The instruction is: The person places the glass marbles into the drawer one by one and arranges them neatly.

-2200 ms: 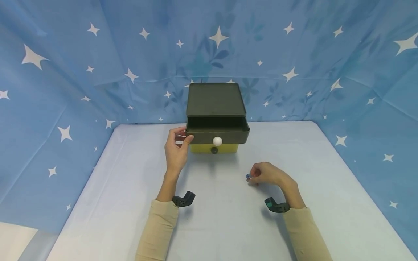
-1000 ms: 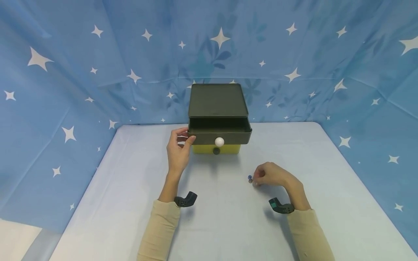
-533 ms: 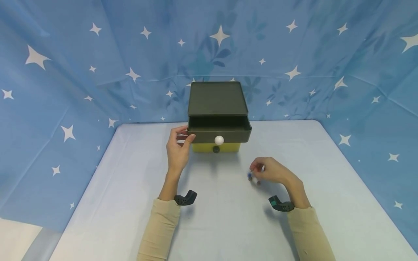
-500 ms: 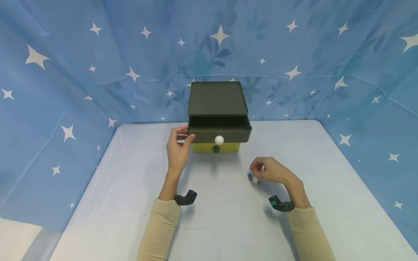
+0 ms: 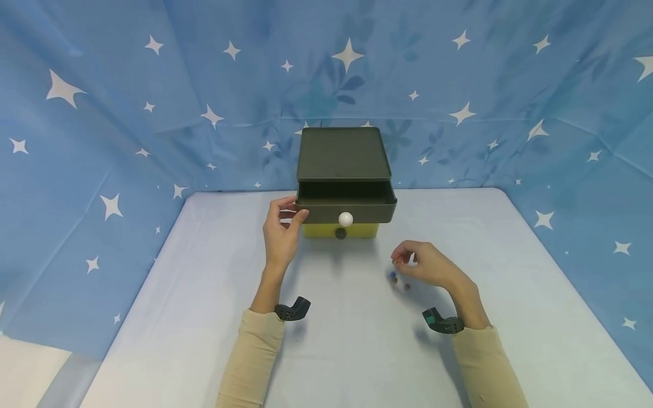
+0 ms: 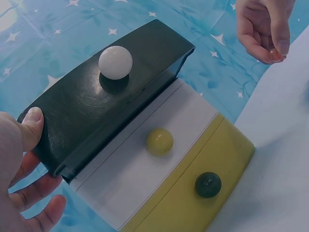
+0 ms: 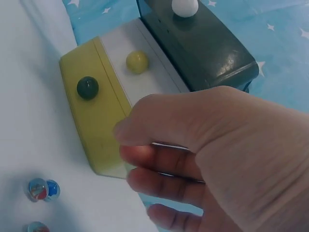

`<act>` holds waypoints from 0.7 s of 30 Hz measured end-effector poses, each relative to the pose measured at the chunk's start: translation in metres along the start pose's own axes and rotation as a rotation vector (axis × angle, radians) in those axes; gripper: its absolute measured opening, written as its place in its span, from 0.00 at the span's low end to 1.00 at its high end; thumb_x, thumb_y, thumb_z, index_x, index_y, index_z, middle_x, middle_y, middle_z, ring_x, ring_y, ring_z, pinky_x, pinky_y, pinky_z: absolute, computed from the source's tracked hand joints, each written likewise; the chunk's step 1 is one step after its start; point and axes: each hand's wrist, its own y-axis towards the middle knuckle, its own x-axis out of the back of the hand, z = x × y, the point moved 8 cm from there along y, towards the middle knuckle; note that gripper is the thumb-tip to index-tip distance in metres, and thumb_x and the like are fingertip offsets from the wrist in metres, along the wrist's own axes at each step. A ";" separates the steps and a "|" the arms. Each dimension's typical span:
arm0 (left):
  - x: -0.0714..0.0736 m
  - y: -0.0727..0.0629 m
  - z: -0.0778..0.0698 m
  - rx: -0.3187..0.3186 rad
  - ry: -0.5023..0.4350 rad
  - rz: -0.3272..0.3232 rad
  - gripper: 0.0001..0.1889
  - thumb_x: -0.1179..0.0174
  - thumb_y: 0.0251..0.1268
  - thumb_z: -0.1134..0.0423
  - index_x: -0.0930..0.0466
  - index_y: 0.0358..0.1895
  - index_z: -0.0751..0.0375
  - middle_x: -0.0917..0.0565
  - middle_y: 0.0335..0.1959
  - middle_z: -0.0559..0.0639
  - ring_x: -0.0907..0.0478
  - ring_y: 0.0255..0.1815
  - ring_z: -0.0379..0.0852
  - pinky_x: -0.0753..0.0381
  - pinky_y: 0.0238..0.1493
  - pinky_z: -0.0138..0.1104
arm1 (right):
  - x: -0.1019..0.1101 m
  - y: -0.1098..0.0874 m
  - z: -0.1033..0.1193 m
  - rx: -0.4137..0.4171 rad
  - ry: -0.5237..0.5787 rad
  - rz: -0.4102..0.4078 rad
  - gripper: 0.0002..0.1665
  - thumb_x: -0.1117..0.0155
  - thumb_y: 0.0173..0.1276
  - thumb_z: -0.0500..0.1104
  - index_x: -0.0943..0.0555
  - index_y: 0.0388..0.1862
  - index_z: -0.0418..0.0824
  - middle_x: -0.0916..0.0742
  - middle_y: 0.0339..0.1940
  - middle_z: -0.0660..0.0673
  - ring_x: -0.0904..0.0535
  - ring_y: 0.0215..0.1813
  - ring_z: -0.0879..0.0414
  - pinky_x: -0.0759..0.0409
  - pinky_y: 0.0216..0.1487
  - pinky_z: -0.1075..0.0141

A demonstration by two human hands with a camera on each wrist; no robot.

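My left hand [image 5: 282,238] grips the left corner of the pulled-out dark green top drawer [image 5: 369,213], thumb on its front and fingers behind. A white round knob [image 6: 115,63] sits on that drawer's front. My right hand [image 5: 431,265] is raised over the table, right of the cabinet, pinching a small orange-tinted glass marble [image 6: 275,54] between thumb and forefinger. In the right wrist view the thumb and fingers hide this marble. Below that hand, a blue marble [image 7: 53,189] and a red-and-clear marble [image 7: 37,189] lie side by side, with another marble [image 5: 407,287] a little apart.
The small cabinet [image 5: 344,153] stands at the back of the white table [image 5: 331,340]. Under the top drawer are a white drawer [image 6: 130,166] with a yellow knob and a yellow drawer [image 7: 96,130] with a dark knob, both pushed in. A starry blue cloth [image 5: 229,85] hangs behind.
The right hand, earlier low among the marbles, has picked one up and risen slightly toward the cabinet, uncovering the marbles left on the table. The left hand keeps its hold on the drawer.
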 end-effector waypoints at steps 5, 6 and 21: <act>0.001 0.000 -0.003 -0.016 0.000 -0.004 0.21 0.33 0.64 0.68 0.25 0.57 0.72 0.20 0.45 0.69 0.20 0.45 0.66 0.28 0.36 0.25 | 0.006 0.002 0.007 0.047 -0.041 -0.081 0.05 0.34 0.66 0.39 0.16 0.40 0.46 0.14 0.36 0.54 0.22 0.41 0.56 0.23 0.47 0.57; 0.002 0.001 -0.004 -0.016 0.003 -0.003 0.21 0.33 0.64 0.67 0.25 0.57 0.73 0.21 0.45 0.69 0.20 0.45 0.66 0.29 0.36 0.24 | 0.008 0.002 0.008 0.053 -0.048 -0.101 0.05 0.34 0.66 0.39 0.16 0.41 0.46 0.14 0.36 0.54 0.22 0.41 0.56 0.23 0.47 0.58; 0.000 0.001 0.003 0.012 0.007 -0.001 0.21 0.33 0.64 0.66 0.25 0.57 0.69 0.21 0.45 0.67 0.20 0.46 0.64 0.30 0.36 0.24 | 0.032 -0.008 0.033 0.181 -0.031 -0.409 0.03 0.33 0.68 0.38 0.17 0.40 0.43 0.13 0.35 0.50 0.21 0.39 0.57 0.21 0.41 0.56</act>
